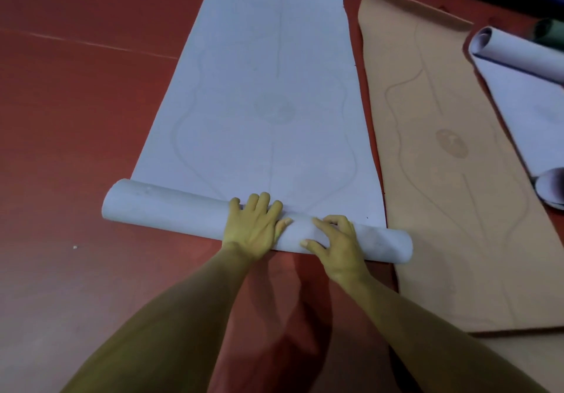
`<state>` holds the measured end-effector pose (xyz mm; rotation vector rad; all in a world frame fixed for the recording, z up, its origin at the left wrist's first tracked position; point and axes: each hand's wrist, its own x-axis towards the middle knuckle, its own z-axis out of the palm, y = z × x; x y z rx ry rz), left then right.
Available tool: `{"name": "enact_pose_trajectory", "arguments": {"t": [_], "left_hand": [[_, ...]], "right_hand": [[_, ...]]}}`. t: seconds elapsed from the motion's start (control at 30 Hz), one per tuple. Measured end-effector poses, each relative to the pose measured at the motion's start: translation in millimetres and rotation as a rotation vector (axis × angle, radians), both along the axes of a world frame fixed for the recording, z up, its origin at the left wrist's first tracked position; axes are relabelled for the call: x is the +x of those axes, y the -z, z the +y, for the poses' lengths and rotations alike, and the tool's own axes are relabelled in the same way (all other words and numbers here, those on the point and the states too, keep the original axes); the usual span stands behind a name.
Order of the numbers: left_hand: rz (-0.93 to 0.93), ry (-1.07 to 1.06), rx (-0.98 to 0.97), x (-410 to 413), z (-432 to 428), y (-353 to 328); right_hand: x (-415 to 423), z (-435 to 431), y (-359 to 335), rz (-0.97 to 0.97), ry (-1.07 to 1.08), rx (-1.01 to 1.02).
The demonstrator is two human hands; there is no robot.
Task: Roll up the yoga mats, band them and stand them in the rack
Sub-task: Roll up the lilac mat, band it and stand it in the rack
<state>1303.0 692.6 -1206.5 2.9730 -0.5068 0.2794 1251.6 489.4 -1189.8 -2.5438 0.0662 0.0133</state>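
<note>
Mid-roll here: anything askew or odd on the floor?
The roll under the left hand and right hand looks slightly slanted across the blue mat, left end further ahead. The far-right mat curls at both ends. Nothing damaged.

blue mat (pixel 253 93): pale, faint line pattern | tan mat (pixel 442 148): same lines | floor (pixel 76 102): red

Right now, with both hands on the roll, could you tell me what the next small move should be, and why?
Probably push the roll forward a turn with both palms. The left hand and right hand rest near its middle, and most of the blue mat lies flat ahead, unrolled.
</note>
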Motion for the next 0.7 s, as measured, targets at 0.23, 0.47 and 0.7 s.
{"name": "enact_pose_trajectory", "arguments": {"t": [0.23,0.47,0.7], "left_hand": [[-0.143,0.131,-0.06,2.7,10.7,10.9],[-0.18,0.094,0.026,25.7,1.1,13.9],[-0.197,0.001,0.021,47.4,-8.6,15.6]], "right_hand": [[25.3,-11.4,6.2,-0.042,-0.01,0.021],[43.8,-14.1,21.5,-0.323,0.037,-0.181],[36.4,-9.9,32.2,-0.313,0.156,-0.236]]}}
